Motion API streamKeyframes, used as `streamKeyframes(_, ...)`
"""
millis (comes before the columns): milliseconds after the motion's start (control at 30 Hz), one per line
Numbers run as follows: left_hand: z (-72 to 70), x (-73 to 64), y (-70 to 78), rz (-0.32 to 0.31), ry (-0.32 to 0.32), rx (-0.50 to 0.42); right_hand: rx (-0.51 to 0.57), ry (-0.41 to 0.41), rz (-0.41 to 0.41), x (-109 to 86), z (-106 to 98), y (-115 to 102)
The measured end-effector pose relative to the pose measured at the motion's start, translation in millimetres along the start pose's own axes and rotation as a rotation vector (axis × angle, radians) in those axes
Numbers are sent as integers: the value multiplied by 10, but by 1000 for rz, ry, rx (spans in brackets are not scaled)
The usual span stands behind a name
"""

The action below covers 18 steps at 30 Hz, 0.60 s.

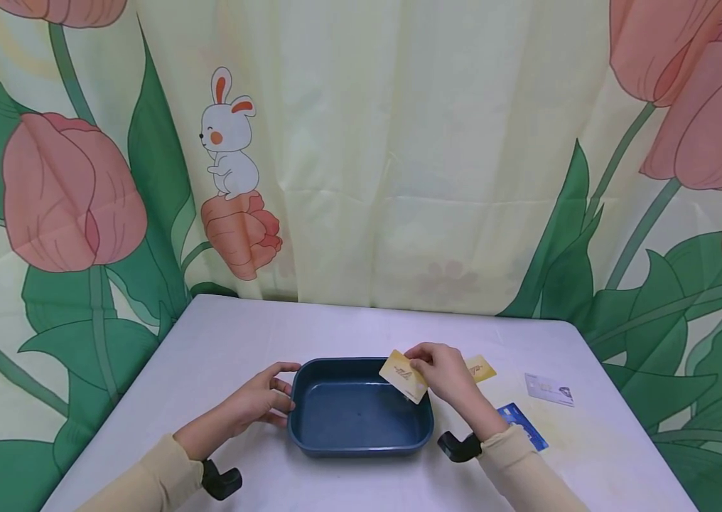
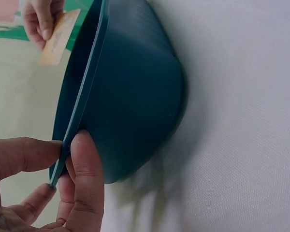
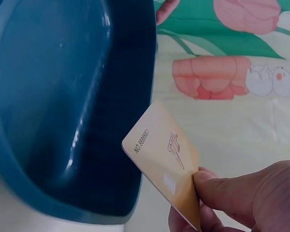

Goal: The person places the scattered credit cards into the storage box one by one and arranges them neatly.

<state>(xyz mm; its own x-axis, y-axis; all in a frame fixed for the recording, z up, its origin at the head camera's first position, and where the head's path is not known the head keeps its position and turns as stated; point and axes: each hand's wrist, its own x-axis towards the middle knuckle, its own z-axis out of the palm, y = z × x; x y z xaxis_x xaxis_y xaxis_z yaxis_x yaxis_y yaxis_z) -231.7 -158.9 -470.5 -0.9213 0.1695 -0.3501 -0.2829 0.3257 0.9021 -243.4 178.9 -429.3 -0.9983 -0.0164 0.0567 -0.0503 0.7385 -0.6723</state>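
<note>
A dark blue plastic basin [image 1: 361, 419] stands on the table, its inner floor bare. My left hand [image 1: 255, 400] pinches the basin's left rim, thumb on one side and fingers on the other, as the left wrist view shows. Between thumb and fingers of my right hand [image 1: 440, 371] is a yellow card [image 1: 403, 377], held tilted over the basin's right end. Its printed face, with a number and a logo, shows in the right wrist view [image 3: 162, 150]. A second yellow card [image 1: 481, 368] lies on the table behind the right hand, partly hidden by it.
Right of the basin, a blue card [image 1: 523, 425] lies partly under the right forearm. A pale card [image 1: 549, 390] is farther right on the white table [image 1: 361, 331]. Behind the table hangs a curtain [image 1: 438, 156] printed with tulips and a rabbit.
</note>
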Motion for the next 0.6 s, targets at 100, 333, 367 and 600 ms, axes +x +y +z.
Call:
streamKeyframes(100,2,-4,9,0,-4,0,7,-14,-10,0,22,-22)
streamKeyframes(333,-6,-15,29,-3,-13,-4,5,-24,-40,2,78,-54)
streamKeyframes(367,-7,-12,25,-3,-12,-3,5,-25,-45,2,92,-62)
streamKeyframes(600,-4,-12,15,-7,-11,2,21,-29,-78,-14,195,-110)
